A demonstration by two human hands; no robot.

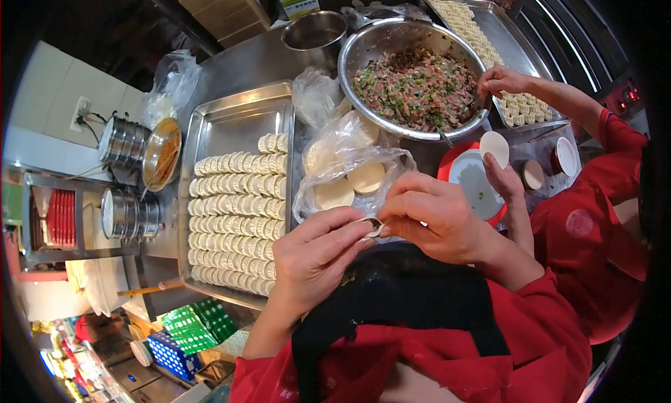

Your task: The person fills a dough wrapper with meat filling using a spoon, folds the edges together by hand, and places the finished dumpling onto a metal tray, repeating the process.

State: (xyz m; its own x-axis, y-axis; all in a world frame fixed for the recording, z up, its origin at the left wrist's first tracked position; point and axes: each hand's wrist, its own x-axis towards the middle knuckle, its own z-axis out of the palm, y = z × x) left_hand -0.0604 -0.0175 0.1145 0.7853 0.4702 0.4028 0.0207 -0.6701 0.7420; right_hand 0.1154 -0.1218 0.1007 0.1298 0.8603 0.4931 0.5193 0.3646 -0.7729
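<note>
A partly folded dumpling (375,228) is pinched between my two hands, its filling showing at the opening. My left hand (321,253) cups it from the left with the fingers closed around it. From the other side, my right hand (437,214) presses the dough edge between thumb and fingertips. Just beyond my hands, round wrappers (334,193) lie in an open clear plastic bag (402,167). Left of my left hand, a metal tray (234,123) holds rows of finished dumplings (234,225).
A large steel bowl (353,54) of meat filling (416,89) stands ahead. At right, a co-worker's hand (503,80) reaches to it; the other hand (504,178) holds a round wrapper (494,150). Another dumpling tray (514,36), a steel pot (314,36) and a red-rimmed basin (447,162) surround it.
</note>
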